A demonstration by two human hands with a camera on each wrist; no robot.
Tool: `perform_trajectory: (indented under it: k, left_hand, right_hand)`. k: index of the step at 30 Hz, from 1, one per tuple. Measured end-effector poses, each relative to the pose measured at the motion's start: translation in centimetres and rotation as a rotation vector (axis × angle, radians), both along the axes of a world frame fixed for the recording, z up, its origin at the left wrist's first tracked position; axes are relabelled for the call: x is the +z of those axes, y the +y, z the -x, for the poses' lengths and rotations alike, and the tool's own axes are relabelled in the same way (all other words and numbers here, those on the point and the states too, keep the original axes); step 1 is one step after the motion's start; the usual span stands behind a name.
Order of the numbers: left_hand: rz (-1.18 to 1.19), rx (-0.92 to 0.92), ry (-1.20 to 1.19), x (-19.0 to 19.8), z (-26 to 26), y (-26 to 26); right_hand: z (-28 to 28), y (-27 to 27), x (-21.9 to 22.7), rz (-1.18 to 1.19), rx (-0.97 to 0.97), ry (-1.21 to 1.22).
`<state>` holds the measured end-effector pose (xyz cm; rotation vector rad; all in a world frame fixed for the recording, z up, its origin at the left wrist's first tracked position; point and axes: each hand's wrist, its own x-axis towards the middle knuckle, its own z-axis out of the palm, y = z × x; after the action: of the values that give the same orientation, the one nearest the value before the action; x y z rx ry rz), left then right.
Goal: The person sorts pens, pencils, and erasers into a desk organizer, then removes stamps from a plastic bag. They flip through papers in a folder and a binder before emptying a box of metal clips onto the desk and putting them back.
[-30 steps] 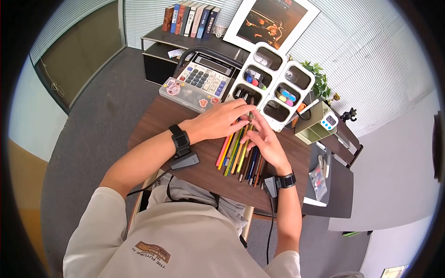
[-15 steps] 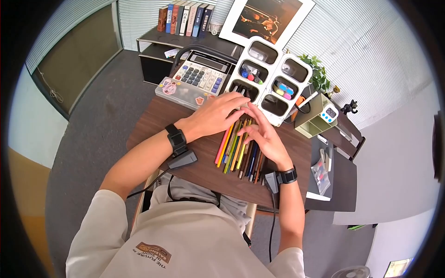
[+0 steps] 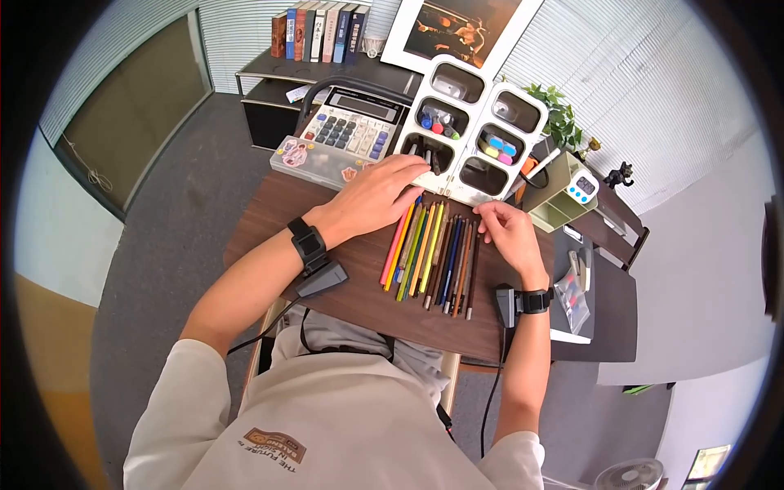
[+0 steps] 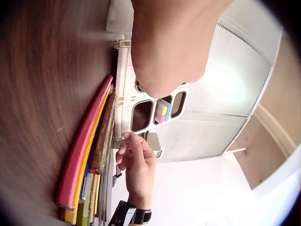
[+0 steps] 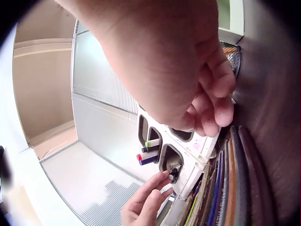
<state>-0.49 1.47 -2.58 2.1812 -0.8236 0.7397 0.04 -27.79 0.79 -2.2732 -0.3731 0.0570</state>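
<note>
In the head view my left hand (image 3: 377, 193) is at the front-left compartment of the white pen organizer (image 3: 437, 184). Its fingertips overlap that compartment's rim, close to the dark pens (image 3: 429, 155) standing inside. The right wrist view has its thumb and forefinger apart, with the forefinger beside a black pen end (image 5: 173, 175). My right hand (image 3: 513, 235) hovers by the organizer's front-right corner, fingers loosely bent and holding nothing. Between both hands, a row of colored pencils (image 3: 428, 253) lies side by side on the brown table (image 3: 278, 237).
A calculator (image 3: 353, 129) and a clear stickered case (image 3: 310, 165) stand left of the organizer. Markers (image 3: 441, 124) and highlighters (image 3: 498, 149) fill other compartments. To the right is a green holder (image 3: 563, 200) with a small timer (image 3: 582, 186).
My right hand has moved away from the left one, to the right of the pencils. The left hand has shifted slightly back and left, staying near the organizer's front-left compartment.
</note>
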Motion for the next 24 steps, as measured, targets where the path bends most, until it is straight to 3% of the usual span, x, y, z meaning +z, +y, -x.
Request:
perform_trajectory:
  k: [5, 16, 24]
  left_hand:
    - [0.010, -0.028, 0.057, 0.2, 0.0, 0.0]
    - [-0.221, 0.014, -0.070, 0.6, 0.0, 0.3]
    - [-0.225, 0.064, -0.162, 0.5, -1.9, 1.6]
  right_hand:
    - [0.1, 0.5, -0.3, 0.029, 0.051, -0.052]
    - [0.2, 0.8, -0.5, 0.031, 0.077, -0.068]
    - [0.3, 0.8, -0.6, 0.031, 0.103, -0.055]
